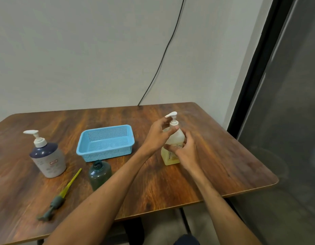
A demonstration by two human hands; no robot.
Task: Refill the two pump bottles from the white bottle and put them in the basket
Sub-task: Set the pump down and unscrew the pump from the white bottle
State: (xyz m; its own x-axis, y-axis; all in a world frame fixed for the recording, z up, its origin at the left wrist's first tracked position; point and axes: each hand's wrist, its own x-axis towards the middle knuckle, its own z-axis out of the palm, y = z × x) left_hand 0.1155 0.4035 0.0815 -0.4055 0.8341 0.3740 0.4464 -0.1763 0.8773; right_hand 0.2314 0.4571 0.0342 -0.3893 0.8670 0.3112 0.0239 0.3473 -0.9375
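Head view is showing both hands on the yellowish pump bottle [171, 160], which is standing on the table [224, 156] right of the blue basket [109, 154]. The left hand [157, 137] is pinching its white pump collar, and the right hand [187, 152] is curling round its body. The white bottle [49, 160] is standing left of the basket, and the green bottle [99, 175] (pump off) is sitting just before it, beside the loose pump [58, 200].

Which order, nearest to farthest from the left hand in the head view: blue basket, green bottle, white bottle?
1. blue basket, just left of the left hand
2. green bottle, in front of the basket
3. white bottle, far left
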